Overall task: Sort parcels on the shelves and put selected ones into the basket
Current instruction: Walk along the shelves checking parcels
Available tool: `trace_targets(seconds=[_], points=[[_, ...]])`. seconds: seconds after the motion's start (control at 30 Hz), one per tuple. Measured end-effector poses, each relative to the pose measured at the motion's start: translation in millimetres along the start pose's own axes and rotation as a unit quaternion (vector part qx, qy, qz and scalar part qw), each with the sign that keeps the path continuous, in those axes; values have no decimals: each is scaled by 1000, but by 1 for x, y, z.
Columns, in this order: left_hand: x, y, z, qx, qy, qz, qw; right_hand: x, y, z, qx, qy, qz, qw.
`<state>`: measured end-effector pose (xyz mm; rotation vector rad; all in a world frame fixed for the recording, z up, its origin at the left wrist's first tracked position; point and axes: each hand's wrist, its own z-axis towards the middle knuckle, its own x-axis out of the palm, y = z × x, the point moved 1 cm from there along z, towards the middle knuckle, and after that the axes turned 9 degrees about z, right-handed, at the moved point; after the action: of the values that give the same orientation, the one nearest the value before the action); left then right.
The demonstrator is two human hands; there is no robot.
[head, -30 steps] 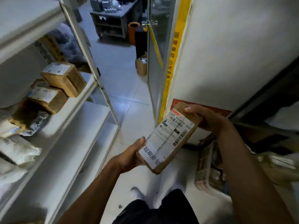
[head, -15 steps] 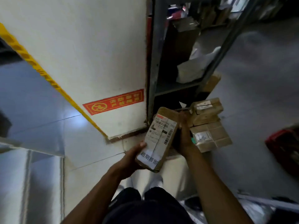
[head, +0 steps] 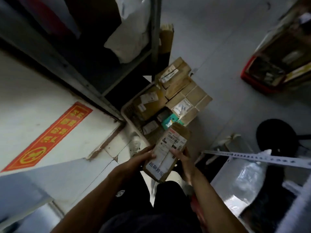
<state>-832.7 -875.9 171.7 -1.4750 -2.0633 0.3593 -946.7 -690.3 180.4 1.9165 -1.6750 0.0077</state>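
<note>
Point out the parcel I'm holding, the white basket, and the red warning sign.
parcel (head: 170, 148): head view, white shipping label.
white basket (head: 130, 109): head view, mesh left wall.
red warning sign (head: 50, 135): head view, middle of sign.

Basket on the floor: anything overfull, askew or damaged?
The white basket is heaped: the top cardboard boxes sit tilted above its rim, and one taped box overhangs the far side. No visible damage. The parcel is held in both the left hand and right hand just above it.
</note>
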Motion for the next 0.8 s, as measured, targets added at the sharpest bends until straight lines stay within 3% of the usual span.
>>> trace_targets(seconds=[0.23,0.33,0.47,0.57,0.8], points=[[-69,-6,83,-60,47,39,996,20,-34,87,-9,-96,95,991],[-92,-28,107,-78,45,48,995,33,-39,131,-21,-105,150,983],[-140,-48,172,-79,97,92,988,35,-41,217,-30,-94,147,984],[-175,-45,236,-75,89,108,987,29,-38,288,-45,-107,139,983],[-213,-15,353,-70,-16,111,991,35,-70,394,-76,-161,139,974]])
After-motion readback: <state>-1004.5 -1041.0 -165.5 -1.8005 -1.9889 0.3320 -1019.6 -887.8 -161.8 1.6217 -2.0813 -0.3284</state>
